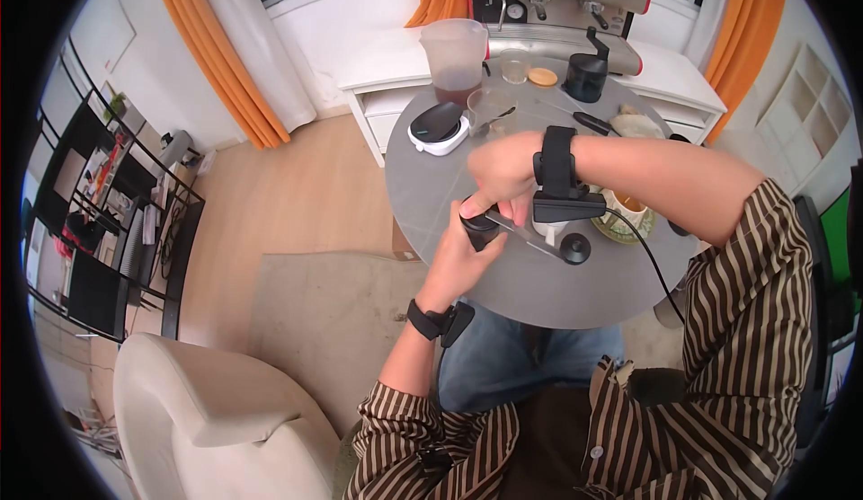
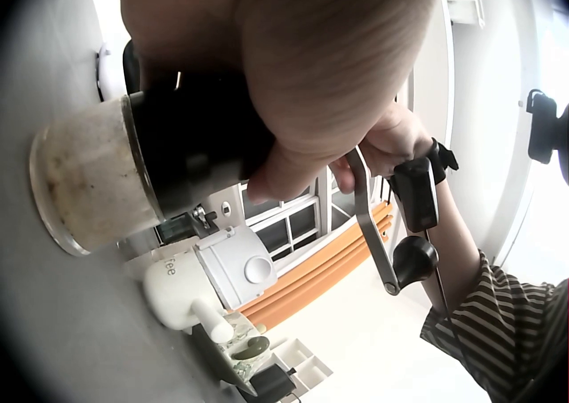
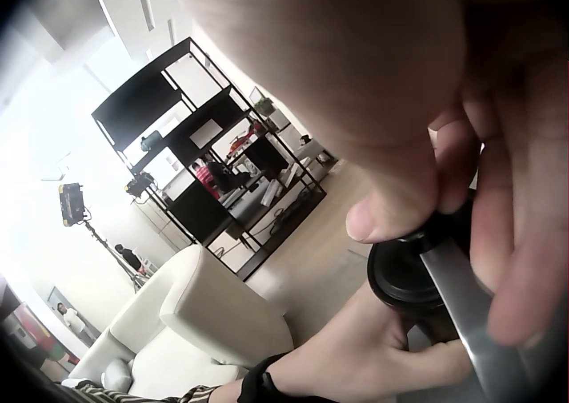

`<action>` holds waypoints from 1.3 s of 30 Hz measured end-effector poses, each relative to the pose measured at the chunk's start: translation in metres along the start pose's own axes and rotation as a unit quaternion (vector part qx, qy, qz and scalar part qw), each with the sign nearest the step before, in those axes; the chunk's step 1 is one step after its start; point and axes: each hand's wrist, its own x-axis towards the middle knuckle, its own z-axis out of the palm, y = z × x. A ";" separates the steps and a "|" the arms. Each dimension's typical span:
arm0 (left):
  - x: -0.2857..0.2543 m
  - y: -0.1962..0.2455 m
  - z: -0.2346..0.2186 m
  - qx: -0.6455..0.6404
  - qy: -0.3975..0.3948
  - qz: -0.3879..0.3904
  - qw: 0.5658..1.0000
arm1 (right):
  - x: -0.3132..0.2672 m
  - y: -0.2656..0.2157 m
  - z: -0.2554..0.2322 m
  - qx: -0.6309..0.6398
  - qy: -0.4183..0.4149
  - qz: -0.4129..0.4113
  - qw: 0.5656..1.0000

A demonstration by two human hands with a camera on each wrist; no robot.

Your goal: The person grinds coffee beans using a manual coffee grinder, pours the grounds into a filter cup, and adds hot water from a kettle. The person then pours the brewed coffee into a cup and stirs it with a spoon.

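A hand coffee grinder with a black body [image 1: 480, 229] is gripped by my left hand [image 1: 454, 265] above the round grey table. Its cloudy clear jar [image 2: 93, 176] points down in the left wrist view, close to the tabletop. My right hand [image 1: 505, 169] is over the grinder's top, thumb and fingers pinching the hub of the metal crank [image 3: 467, 318] above the black lid [image 3: 400, 274]. The crank arm reaches out to the right and ends in a black knob [image 1: 575, 248], which neither hand touches. The inside of the grinder is hidden.
Right of the grinder are a white mug [image 2: 178, 287] and a patterned plate [image 1: 620, 229] with a cup. Farther back stand a white scale [image 1: 440, 145], a large plastic pitcher [image 1: 454, 55], a glass [image 1: 514, 66] and a black hand-cranked device [image 1: 586, 78]. An espresso machine [image 1: 562, 17] stands behind.
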 end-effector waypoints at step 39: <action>0.002 -0.018 -0.001 0.068 -0.042 0.018 0.997 | -0.008 -0.010 0.020 -0.150 0.221 -0.187 0.945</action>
